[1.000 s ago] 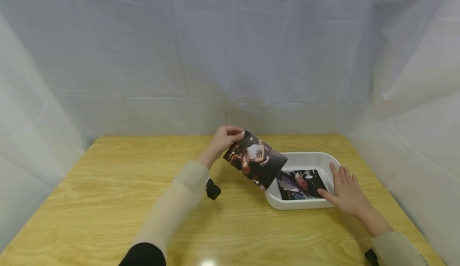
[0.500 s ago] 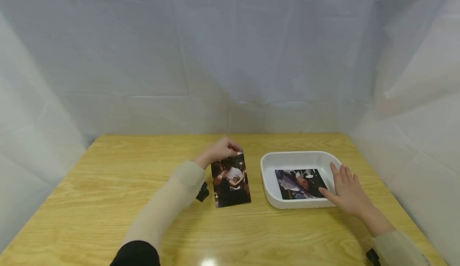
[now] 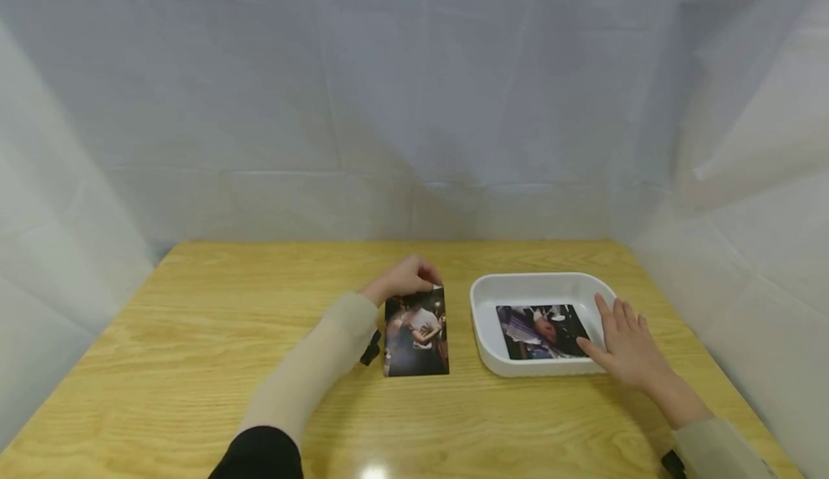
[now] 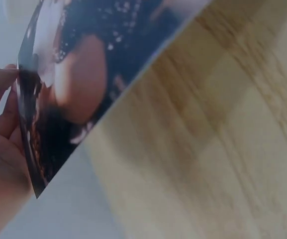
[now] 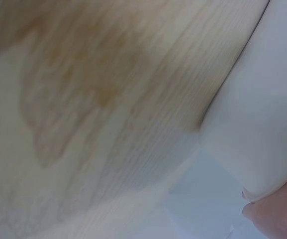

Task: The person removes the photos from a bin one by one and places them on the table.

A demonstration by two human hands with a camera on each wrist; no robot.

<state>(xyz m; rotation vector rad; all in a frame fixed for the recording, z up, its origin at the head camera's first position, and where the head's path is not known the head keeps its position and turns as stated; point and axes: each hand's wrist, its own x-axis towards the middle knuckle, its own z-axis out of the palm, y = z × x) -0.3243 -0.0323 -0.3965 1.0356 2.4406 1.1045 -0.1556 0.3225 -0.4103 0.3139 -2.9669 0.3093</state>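
My left hand (image 3: 406,277) pinches a glossy photo print (image 3: 417,335) at its top edge. The print stands left of the white tray and shows a figure in a white top on a dark ground. In the left wrist view the print (image 4: 83,74) bends slightly beside the fingers (image 4: 4,119). Inside the white plastic tray (image 3: 486,288) lies another photo (image 3: 540,331), dark with purple stripes. My right hand (image 3: 624,346) rests on the tray's right rim, fingers straight and spread, thumb reaching over the inside. Only part of that hand (image 5: 277,214) shows beside the tray wall (image 5: 262,99) in the right wrist view.
A wooden table (image 3: 194,364) carries the tray on its right side. White sheeting (image 3: 414,105) hangs behind the table's back edge and along both sides. Small black devices sit at the left wrist (image 3: 370,349) and the right wrist (image 3: 673,462).
The left hand has carried the photo leftward from over the tray's edge and lowered it, turning it from slanted to nearly straight. My right hand stays at the tray rim.
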